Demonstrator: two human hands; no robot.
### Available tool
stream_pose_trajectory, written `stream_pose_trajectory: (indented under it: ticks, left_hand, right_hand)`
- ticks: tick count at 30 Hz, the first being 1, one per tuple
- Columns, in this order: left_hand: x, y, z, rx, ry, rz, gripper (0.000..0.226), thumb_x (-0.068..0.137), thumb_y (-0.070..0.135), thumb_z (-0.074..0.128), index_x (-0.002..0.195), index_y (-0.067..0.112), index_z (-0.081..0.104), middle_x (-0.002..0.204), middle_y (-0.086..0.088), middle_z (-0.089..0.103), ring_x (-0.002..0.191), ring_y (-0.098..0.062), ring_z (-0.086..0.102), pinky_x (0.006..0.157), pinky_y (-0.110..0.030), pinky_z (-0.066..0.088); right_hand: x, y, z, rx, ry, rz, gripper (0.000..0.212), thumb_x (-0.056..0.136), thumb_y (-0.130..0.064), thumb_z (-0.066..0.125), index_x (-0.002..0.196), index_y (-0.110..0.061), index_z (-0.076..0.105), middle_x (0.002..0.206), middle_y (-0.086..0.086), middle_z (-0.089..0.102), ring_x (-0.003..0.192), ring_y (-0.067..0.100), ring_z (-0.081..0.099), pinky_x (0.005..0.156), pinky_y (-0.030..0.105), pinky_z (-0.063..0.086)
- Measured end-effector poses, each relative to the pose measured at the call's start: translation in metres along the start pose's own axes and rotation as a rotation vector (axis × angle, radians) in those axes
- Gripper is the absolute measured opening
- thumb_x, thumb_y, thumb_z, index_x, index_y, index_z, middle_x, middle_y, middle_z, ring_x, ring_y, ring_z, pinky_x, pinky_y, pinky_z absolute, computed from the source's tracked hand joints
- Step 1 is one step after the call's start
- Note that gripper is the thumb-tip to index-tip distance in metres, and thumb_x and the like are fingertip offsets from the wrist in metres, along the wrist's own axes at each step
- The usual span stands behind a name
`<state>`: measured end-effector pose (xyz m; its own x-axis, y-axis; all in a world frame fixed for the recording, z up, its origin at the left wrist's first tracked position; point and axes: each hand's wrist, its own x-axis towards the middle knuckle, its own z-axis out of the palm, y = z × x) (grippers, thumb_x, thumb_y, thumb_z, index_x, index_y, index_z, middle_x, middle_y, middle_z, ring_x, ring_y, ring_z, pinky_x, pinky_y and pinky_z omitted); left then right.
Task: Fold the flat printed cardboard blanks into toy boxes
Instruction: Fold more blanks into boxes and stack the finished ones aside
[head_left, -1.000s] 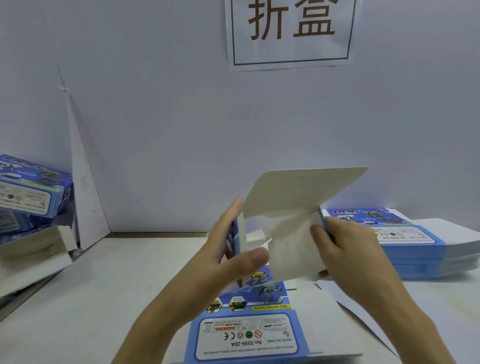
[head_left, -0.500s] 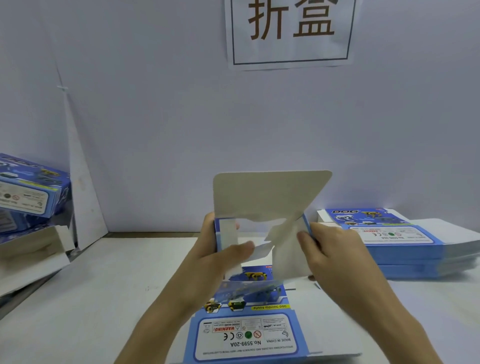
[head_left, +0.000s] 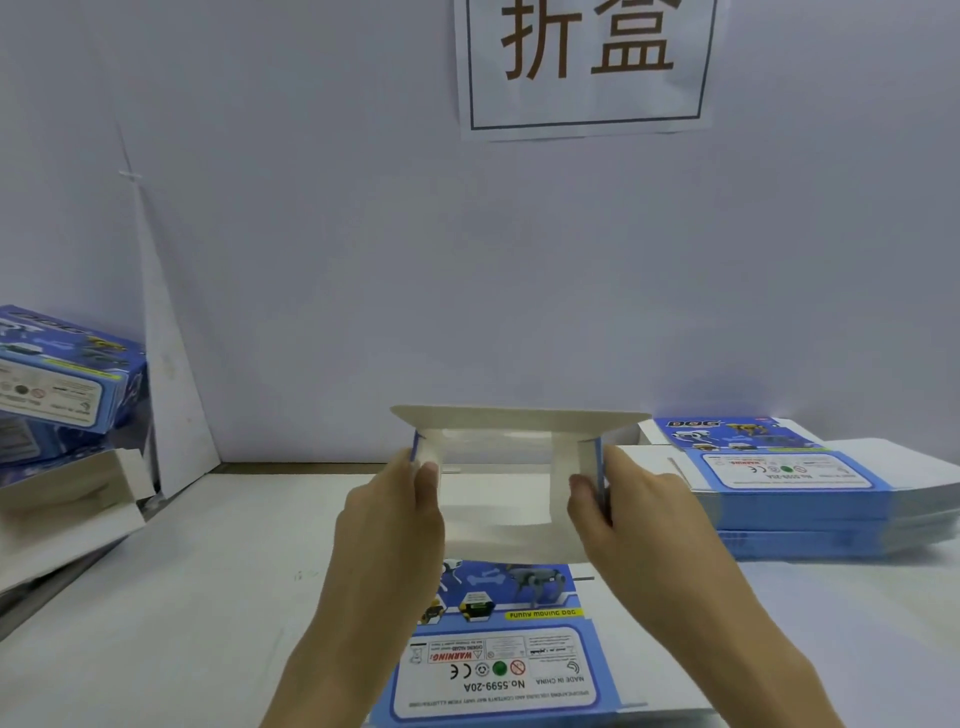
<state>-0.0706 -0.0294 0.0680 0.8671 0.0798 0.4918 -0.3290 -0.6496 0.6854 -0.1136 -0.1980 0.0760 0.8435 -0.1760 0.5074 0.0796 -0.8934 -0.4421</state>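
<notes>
- Box being folded (head_left: 498, 499), frame center, held up w/ white inside facing the cam.
- Left hand (head_left: 395, 525) pinches its left wall, right hand (head_left: 634, 514) its right wall; prob. to square it up.
- Next flat blank (head_left: 498, 660) lies below on the table (head_left: 156, 623); blank stack (head_left: 789, 488) at right, w/in reach.

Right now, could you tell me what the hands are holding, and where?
A half-opened box: the left hand grips its left side wall, the right hand its right side wall.

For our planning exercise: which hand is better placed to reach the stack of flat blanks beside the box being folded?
Probably the right hand: the stack lies just beside it, while the left hand grips the far side of the box.
</notes>
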Motion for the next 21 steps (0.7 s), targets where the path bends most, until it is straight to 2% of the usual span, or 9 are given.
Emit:
stream_pose_trajectory:
  ticks: [3,7,11,13,14,15,17,20,21]
  left_hand:
    - [-0.004,-0.003,0.004,-0.094,-0.04,0.014,0.043,0.1,0.03,0.04,0.059,0.019,0.035,0.048,0.006,0.043,0.043,0.0,0.05,0.044,-0.01,0.037]
    - [0.001,-0.004,0.007,0.021,-0.028,0.009,0.042,0.103,0.025,0.033,0.061,0.019,0.035,0.054,0.001,0.046,0.049,-0.011,0.046,0.049,-0.022,0.034]
    - [-0.003,-0.003,0.006,-0.118,-0.053,0.103,0.04,0.097,0.039,0.044,0.061,0.021,0.044,0.047,0.006,0.048,0.045,-0.009,0.05,0.045,-0.011,0.038]
    - [-0.002,-0.002,0.0,-0.338,-0.139,0.101,0.033,0.086,0.06,0.052,0.085,0.028,0.06,0.07,0.018,0.065,0.065,0.001,0.061,0.055,-0.008,0.043]
    - [0.0,-0.001,-0.003,-0.438,-0.209,0.07,0.044,0.079,0.07,0.057,0.106,0.035,0.059,0.091,0.024,0.067,0.081,0.009,0.063,0.064,-0.007,0.045]
    - [0.002,-0.003,-0.004,-0.518,-0.261,0.043,0.062,0.071,0.076,0.06,0.122,0.043,0.049,0.11,0.027,0.063,0.095,0.013,0.06,0.073,-0.007,0.046]
    - [0.003,-0.004,-0.001,-0.578,-0.274,0.081,0.086,0.056,0.074,0.066,0.132,0.056,0.032,0.129,0.034,0.049,0.115,0.016,0.05,0.088,-0.009,0.041]
    - [-0.005,-0.001,0.007,-0.402,-0.235,0.296,0.109,0.053,0.065,0.076,0.137,0.066,0.006,0.137,0.047,0.023,0.13,0.021,0.025,0.095,0.002,0.028]
    - [-0.007,-0.001,0.012,-0.299,-0.229,0.349,0.118,0.051,0.064,0.078,0.137,0.065,-0.004,0.143,0.044,0.014,0.135,0.017,0.017,0.103,-0.004,0.027]
  right_hand:
    - [0.002,0.002,-0.002,-0.064,-0.016,-0.003,0.017,0.1,-0.023,0.034,0.084,-0.024,0.03,0.063,-0.01,0.039,0.062,0.015,0.042,0.052,0.029,0.026]
    - [0.002,0.003,-0.006,-0.025,0.017,0.005,0.028,0.099,-0.026,0.036,0.071,-0.026,0.031,0.059,-0.01,0.043,0.057,0.011,0.044,0.045,0.018,0.026]
    - [0.003,0.004,-0.005,-0.001,-0.01,0.067,0.033,0.098,-0.023,0.037,0.067,-0.028,0.026,0.063,-0.006,0.046,0.059,0.012,0.048,0.047,0.022,0.031]
    - [0.006,0.009,-0.006,0.104,-0.011,0.125,0.029,0.098,-0.019,0.038,0.069,-0.024,0.035,0.064,0.003,0.054,0.061,0.021,0.057,0.052,0.033,0.046]
    - [0.007,0.011,-0.008,0.221,0.012,0.167,0.025,0.097,-0.016,0.04,0.072,-0.019,0.041,0.061,0.007,0.057,0.055,0.021,0.059,0.048,0.035,0.048]
    - [0.008,0.013,-0.01,0.377,0.034,0.217,0.018,0.096,-0.014,0.042,0.078,-0.015,0.045,0.057,0.011,0.059,0.045,0.019,0.058,0.039,0.03,0.045]
    - [0.009,0.013,-0.015,0.726,0.025,0.336,0.004,0.093,-0.007,0.046,0.092,-0.011,0.046,0.049,0.014,0.06,0.033,0.022,0.051,0.031,0.023,0.037]
    - [0.009,0.007,-0.018,1.029,-0.029,0.425,0.007,0.093,-0.005,0.047,0.098,-0.004,0.044,0.048,0.017,0.059,0.032,0.027,0.053,0.032,0.025,0.04]
    - [0.008,0.004,-0.019,1.065,-0.047,0.432,0.004,0.093,-0.005,0.046,0.097,-0.004,0.044,0.049,0.018,0.06,0.033,0.027,0.054,0.033,0.025,0.041]
